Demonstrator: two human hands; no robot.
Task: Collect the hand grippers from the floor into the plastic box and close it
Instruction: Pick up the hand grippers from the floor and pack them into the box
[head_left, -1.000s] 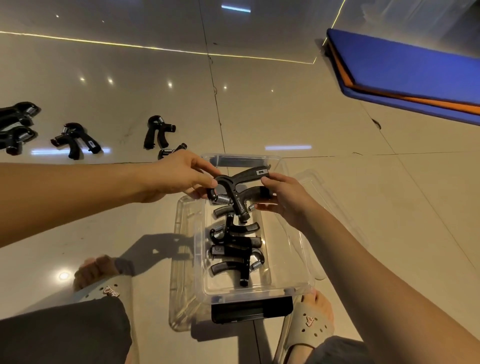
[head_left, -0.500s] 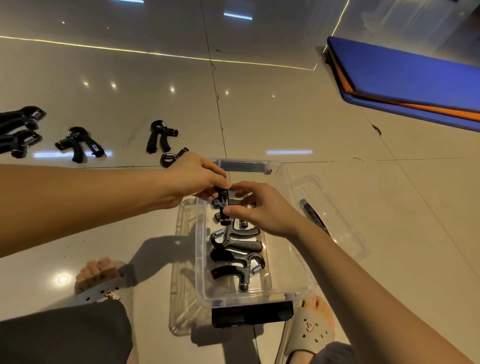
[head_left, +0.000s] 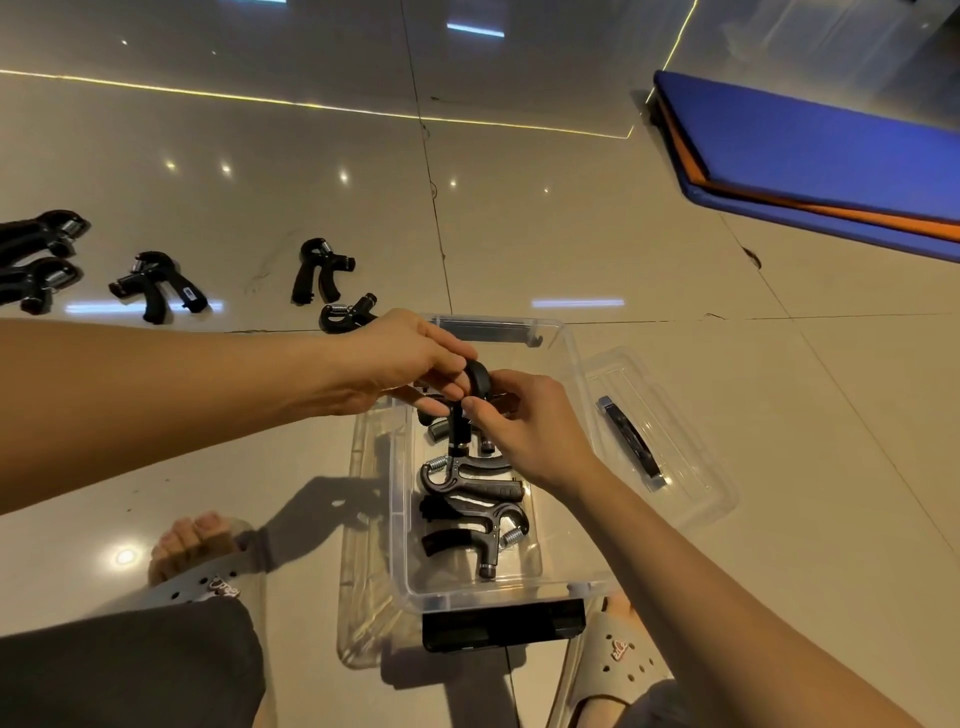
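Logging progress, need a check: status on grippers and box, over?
Left grip, right grip both holding one hand gripper over open plastic box. Two-plus packed grippers; five floor grippers. Lid off, nothing blocking.

I saw a glossy beige tiled floor dotted with reflected light. Five black hand grippers lay on it to the left: two at the far edge, one alone, and two nearer the clear plastic box. The box sat on the tiles between two sandals. Its lid lay just beside it on the right. A blue and orange mat lay well apart, far right.
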